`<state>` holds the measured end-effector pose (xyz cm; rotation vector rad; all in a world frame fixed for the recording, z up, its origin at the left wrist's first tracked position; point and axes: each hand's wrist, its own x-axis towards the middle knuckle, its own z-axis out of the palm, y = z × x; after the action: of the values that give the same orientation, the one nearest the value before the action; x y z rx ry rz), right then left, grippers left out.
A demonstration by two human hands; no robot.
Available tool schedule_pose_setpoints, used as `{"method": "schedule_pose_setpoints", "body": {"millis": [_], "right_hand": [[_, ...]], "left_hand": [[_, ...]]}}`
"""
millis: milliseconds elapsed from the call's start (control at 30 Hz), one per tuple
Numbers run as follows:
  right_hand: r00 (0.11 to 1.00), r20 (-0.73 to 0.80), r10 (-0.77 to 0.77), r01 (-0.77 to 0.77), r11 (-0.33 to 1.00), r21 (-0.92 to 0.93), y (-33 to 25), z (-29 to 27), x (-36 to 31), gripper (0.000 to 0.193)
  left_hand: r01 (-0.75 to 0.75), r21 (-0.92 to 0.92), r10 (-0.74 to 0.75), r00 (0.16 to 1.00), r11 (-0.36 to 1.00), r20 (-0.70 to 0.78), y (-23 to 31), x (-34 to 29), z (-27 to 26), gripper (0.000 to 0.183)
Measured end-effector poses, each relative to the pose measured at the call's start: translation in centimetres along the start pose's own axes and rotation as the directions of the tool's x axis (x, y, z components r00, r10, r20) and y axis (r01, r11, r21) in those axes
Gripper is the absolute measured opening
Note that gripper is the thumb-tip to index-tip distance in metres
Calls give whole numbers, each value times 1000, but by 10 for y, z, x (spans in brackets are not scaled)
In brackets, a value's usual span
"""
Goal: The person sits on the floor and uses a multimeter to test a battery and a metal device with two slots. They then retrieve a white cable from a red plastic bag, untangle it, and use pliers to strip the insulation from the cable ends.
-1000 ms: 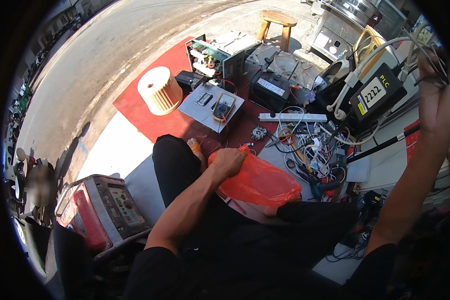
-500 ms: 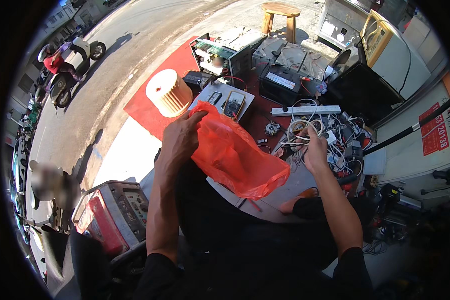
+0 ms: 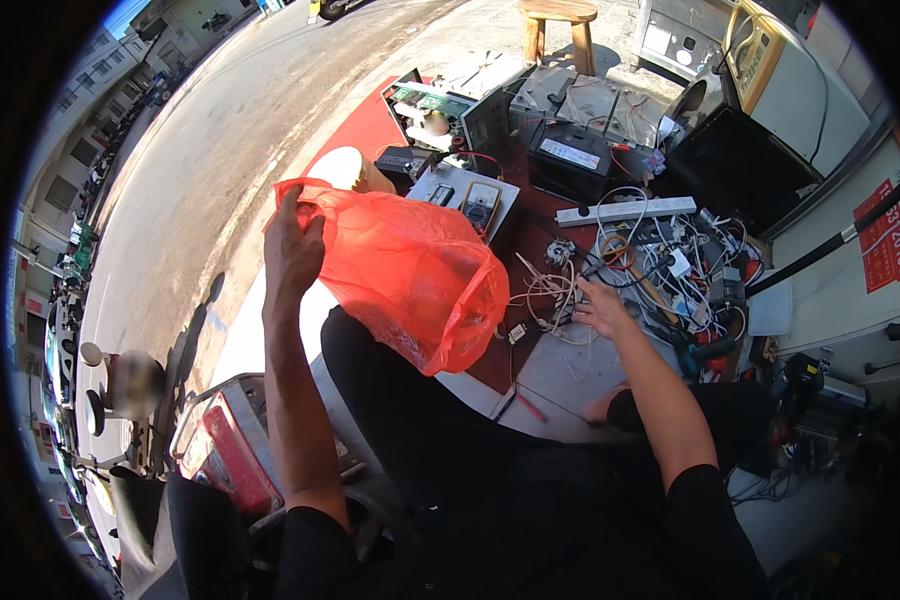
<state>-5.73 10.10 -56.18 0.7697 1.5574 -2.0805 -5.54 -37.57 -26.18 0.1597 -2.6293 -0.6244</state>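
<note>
Since half a second ago, the translucent orange-red plastic bag (image 3: 410,270) has swung left and filled out, and the loop of thin white cable (image 3: 548,290), then in the right fingers, now lies loose beside their tips. The left hand (image 3: 295,235) has moved left too, its fingers clamped on the gathered upper corner of the bag. From those fingers the bag spreads rightward, above the raised knee in black cloth (image 3: 355,345), its far edge near the right fingers but apart from them.

The right hand (image 3: 602,308) has its fingers parted, their tips over the near edge of the cable tangle; whether they touch a strand I cannot tell. Just beyond these fingertips sits a small round silvery metal part (image 3: 560,252). Farther out and to their right spreads a tangled heap of white and dark cables (image 3: 685,265), with a long white power strip (image 3: 625,210) along its far side.

Beyond the left fingers, a cream ribbed cylinder (image 3: 350,168) stands partly behind the bag. Between the two hands, farther out, lies a yellow-edged multimeter (image 3: 481,205).
</note>
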Motion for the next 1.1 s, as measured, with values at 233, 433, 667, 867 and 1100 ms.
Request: {"method": "schedule_pose_setpoints", "body": {"millis": [233, 433, 667, 867, 1100], "right_hand": [[966, -160, -201, 156, 954, -257, -26, -68, -34, 39], [964, -221, -149, 69, 940, -334, 1, -125, -60, 22], [982, -191, -2, -118, 782, -612, 86, -111, -27, 22], [982, 41, -186, 128, 481, -867, 132, -59, -2, 28], [903, 280, -326, 370, 258, -892, 135, 18, 44, 43]], "left_hand": [[459, -219, -452, 888, 861, 86, -122, 28, -20, 88], [479, 337, -393, 871, 810, -295, -231, -22, -12, 83], [150, 512, -366, 861, 846, 353, -205, -203, 86, 53], [229, -49, -82, 531, 972, 844, -68, -291, 88, 35], [534, -299, -146, 640, 791, 755, -21, -300, 50, 32]]}}
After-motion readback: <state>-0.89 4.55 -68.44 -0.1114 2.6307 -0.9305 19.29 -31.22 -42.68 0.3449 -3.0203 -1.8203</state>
